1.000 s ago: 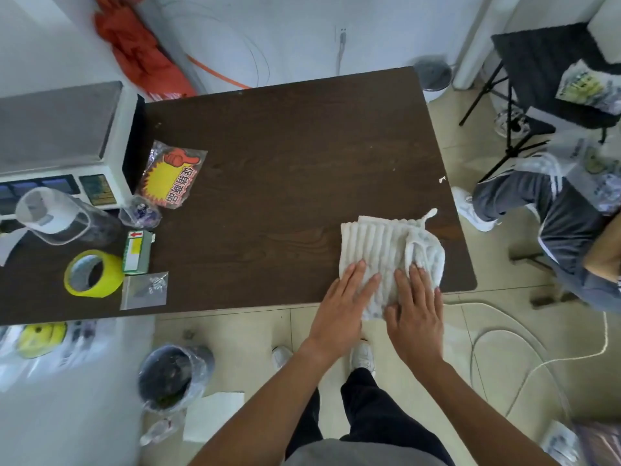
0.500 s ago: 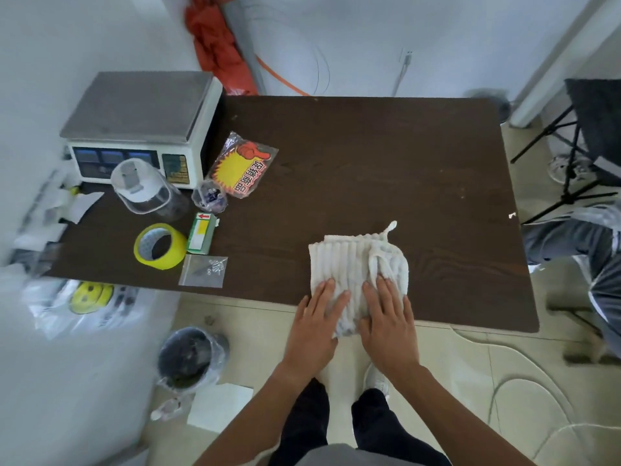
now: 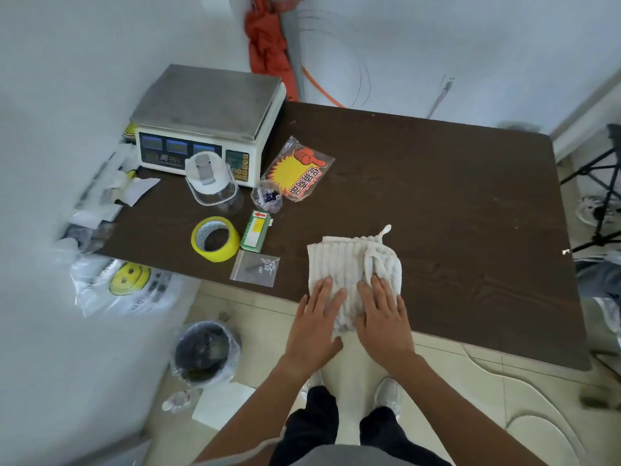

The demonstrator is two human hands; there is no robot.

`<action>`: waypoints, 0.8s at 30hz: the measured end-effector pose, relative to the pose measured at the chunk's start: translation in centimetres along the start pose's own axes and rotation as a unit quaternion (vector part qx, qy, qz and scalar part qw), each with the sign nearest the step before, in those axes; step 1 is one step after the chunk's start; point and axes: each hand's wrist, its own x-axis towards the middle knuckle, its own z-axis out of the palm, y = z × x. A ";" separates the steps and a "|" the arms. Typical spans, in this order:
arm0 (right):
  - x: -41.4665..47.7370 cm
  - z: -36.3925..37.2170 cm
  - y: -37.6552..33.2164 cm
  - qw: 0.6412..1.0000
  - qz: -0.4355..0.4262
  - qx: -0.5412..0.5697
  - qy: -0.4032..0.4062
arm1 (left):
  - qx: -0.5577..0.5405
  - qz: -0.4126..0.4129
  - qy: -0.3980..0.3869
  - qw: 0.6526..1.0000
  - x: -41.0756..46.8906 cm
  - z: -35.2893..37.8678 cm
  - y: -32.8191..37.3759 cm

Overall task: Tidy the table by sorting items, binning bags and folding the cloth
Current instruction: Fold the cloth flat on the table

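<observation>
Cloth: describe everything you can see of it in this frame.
The cloth is off-white, ribbed and towel-like. It is folded into a rough rectangle and lies flat at the near edge of the dark table, its near end seeming to overhang slightly. A small loop sticks out at its far right corner, and the right side looks bunched. The left hand and right hand press flat on its near half, fingers straight. Nothing else touches it.

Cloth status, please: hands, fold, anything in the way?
Hands flat: left hand and right hand press the cloth. Folded, at the table near edge. Nearest clutter, small zip bag, apart on its left.
</observation>
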 end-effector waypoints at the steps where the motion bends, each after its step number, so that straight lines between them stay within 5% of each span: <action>1: 0.2 0.0 -0.4 1.000 0.001 -0.003 -0.001 | -0.003 0.002 -0.003 1.000 0.1 -0.1 -0.4; 24: 5.0 -2.2 0.0 0.996 -0.062 -0.011 -0.060 | -0.007 -0.015 -0.021 1.000 3.1 -2.0 -2.0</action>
